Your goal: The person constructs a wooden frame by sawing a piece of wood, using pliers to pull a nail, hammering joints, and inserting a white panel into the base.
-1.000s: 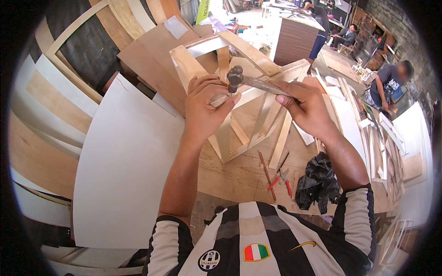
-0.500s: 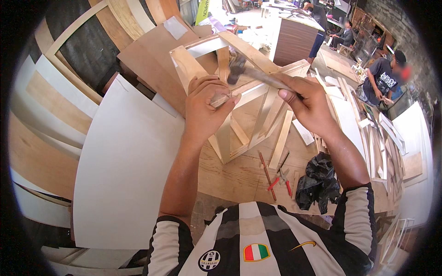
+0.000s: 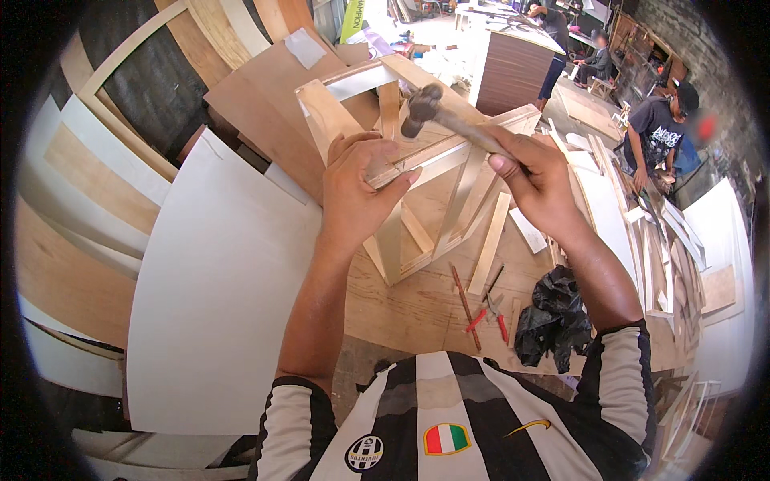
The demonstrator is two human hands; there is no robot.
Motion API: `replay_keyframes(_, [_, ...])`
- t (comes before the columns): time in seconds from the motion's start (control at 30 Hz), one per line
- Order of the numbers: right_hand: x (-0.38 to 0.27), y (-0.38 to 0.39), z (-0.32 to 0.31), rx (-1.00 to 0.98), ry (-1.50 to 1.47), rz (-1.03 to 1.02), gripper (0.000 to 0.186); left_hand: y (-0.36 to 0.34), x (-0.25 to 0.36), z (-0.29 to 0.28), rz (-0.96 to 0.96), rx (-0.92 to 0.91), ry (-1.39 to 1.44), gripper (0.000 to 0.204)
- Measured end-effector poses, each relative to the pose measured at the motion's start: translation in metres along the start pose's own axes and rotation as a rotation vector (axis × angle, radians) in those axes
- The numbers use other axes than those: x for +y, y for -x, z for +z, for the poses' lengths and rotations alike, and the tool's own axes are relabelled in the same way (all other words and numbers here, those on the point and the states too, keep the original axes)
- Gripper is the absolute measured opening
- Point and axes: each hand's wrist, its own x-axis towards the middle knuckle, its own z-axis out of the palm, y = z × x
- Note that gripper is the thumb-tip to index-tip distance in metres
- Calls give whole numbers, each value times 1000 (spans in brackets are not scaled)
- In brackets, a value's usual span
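Observation:
My right hand [image 3: 539, 170] is wrapped round the wooden handle of a hammer [image 3: 421, 109]. Its dark metal head hovers just above the top rail of a pale wooden frame [image 3: 390, 248]. At the near left corner of that frame, my left hand [image 3: 353, 184] grips the rail end, with the thumb on the near side and the fingers over the far side. A thin dark sliver, perhaps a nail, shows by the left fingertips; it is too small to be sure. The frame stands tilted on a plywood-topped work surface [image 3: 385, 313].
Red-handled pliers [image 3: 502, 321], a reddish-brown rod [image 3: 465, 309] and a black plastic bag [image 3: 553, 321] lie nearer me. A large white panel [image 3: 216, 297] leans at left. Wood strips [image 3: 618, 208] are heaped at right, beside a co-worker [image 3: 662, 132]. A brown cabinet [image 3: 513, 72] stands behind.
The hammer head has risen slightly and is sharper now, where it was blurred. My left hand keeps its place on the frame. The co-worker at right has bent and lowered a hand.

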Motion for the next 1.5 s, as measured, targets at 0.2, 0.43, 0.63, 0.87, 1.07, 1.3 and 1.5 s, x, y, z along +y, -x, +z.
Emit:
replay_keyframes(0.2, [3,-4,-1,-95,53,15,32,0,2,-2,-52,-29,17,40])
replay_keyframes(0.43, [5,-5,2,-57,95,-67,31,-1,3,-4,-18,-77,-21,40])
replay_keyframes(0.63, [5,-1,4,-66,33,-6,34,0,-1,-1,-88,-27,43,44])
replay_keyframes(0.87, [7,-2,5,39,-104,15,36,3,-5,0,-122,-71,70,60])
replay_keyframes(1.07, [7,0,5,0,-41,-31,33,4,0,1,-216,-55,161,62])
replay_keyframes(1.3, [7,-5,2,-61,20,-67,32,2,-3,1,-146,-39,123,63])
replay_keyframes(1.5, [2,-7,0,-120,190,-97,31,3,-3,-1,-189,-73,112,65])
